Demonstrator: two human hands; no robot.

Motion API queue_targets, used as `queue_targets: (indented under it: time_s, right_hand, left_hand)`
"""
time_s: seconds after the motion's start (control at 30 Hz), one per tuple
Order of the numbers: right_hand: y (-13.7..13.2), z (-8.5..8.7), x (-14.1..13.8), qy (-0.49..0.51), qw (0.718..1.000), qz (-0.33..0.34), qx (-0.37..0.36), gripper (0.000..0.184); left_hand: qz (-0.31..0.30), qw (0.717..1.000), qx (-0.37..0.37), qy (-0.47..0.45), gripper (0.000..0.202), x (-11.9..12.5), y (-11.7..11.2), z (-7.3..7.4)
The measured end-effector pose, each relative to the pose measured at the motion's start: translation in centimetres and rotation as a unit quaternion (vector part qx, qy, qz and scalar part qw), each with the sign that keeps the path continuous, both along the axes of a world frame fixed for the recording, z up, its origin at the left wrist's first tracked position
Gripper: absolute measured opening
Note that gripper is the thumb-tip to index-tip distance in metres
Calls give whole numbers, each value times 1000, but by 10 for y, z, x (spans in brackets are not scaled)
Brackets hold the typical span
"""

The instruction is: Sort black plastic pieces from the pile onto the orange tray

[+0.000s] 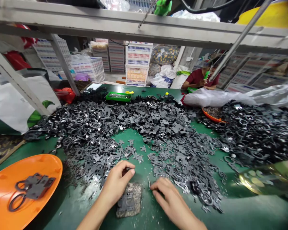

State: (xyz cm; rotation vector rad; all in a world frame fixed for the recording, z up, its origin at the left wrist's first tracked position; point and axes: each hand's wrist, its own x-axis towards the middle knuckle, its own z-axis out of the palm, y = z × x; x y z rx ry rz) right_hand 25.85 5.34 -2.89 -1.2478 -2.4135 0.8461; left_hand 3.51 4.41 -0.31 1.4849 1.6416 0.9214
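My left hand [116, 183] is curled at the front of a green work mat [156, 217], with a small dark piece [126, 171] pinched in its fingertips. A neat stack of dark flat parts [129, 199] lies just below it, between my hands. My right hand [169, 199] rests at the near edge of a wide heap of black and grey stamped parts [144, 121]. Its fingers are closed together, and I cannot tell whether they hold anything. On an orange plastic tray [46, 164] at lower left lie several dark ring-shaped parts [35, 188].
A second heap of black rings [256, 134] lies at right, beside a small orange dish [212, 115] and a white sack [218, 97]. A green tray [118, 96] sits beyond. Across the table, a person in a dark red shirt [199, 78] works. A metal shelf bar [144, 28] crosses overhead.
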Motion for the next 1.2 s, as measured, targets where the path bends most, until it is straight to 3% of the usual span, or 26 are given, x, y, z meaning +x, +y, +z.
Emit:
queue_targets:
  time_s: [0.1, 0.23, 0.47, 0.63, 0.8, 1.0, 1.2]
  right_hand:
    - [-3, 2, 0, -34, 998, 37, 25, 27]
    - [-3, 0, 9, -47, 997, -10, 54, 22]
    - [-5, -8, 9, -126, 985, 3, 115, 13]
    - [-5, -10, 5, -184, 973, -3, 139, 12]
    - [-8, 2, -2, -30, 999, -15, 14, 17]
    - [-22, 23, -31, 143, 985, 7, -99, 17]
    - [-34, 12, -49, 252, 962, -11, -101, 22]
  left_hand:
    - [70, 991, -17, -111, 20, -6, -18, 2]
    - [166, 937, -54, -303, 34, -6, -39, -2]
    - [220, 890, -85, -390, 44, 4, -54, -7]
    - [218, 898, -83, -372, 41, 6, -59, -10]
    - [209, 900, -84, -374, 44, 9, -63, -13]
    - [193, 894, -89, -395, 45, 18, -65, -11]
    - [211, 898, -84, -378, 48, 22, -65, -11]
